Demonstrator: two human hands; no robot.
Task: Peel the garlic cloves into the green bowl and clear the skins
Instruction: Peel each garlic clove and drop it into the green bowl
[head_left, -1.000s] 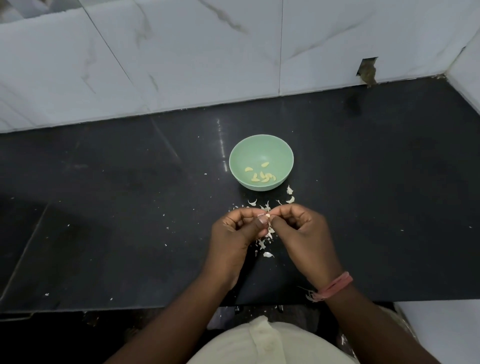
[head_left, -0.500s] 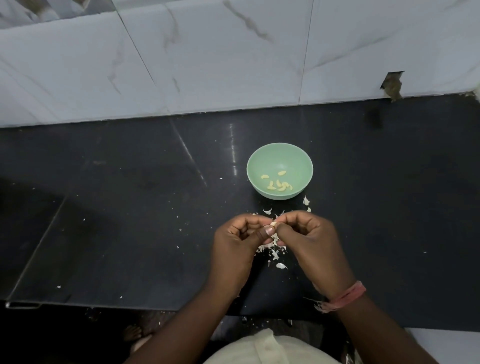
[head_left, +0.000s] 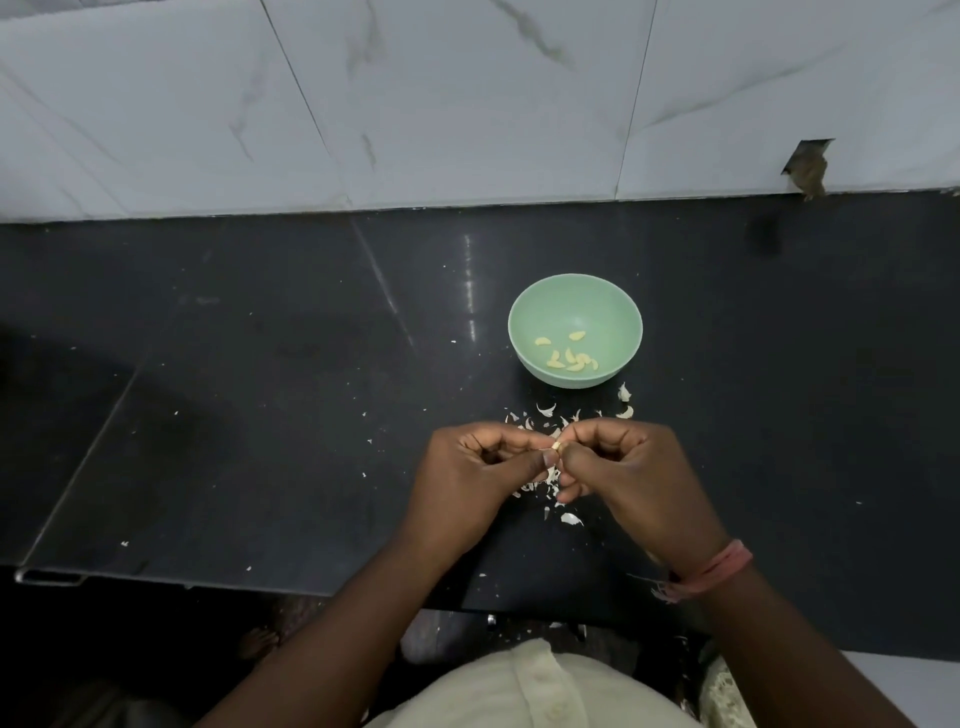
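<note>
Head view, looking down on a black worktop backed by a white marble-veined tiled wall. Left hand and right hand meet just above the worktop, near of the green bowl, fingers of both curled inward. Between the two thumbs and forefingers a single garlic clove is pinched; only a small pale tip of it shows, the rest hidden by the fingertips, so how much skin is left on it cannot be told. Left thumb lies against the clove from the left side, right thumb and forefinger close on it from the right. Green bowl stands upright on the worktop, just far of the hands and slightly right of centre, not touched by either hand. Inside it, toward the near wall, lie several peeled cloves, pale yellow and crescent-shaped, some touching one another, two lying apart on the far side of the group. Garlic skins, white flakes, are scattered on the worktop between bowl and hands, with a few just near-right of the bowl; more flakes lie under and near of the hands, the largest one nearest the worktop edge. Tiny white specks dot the worktop further left. Right wrist carries a pink-red thread band. A cream garment of the person fills the near centre. A chipped hole in the wall tile sits far right, at the worktop line.
</note>
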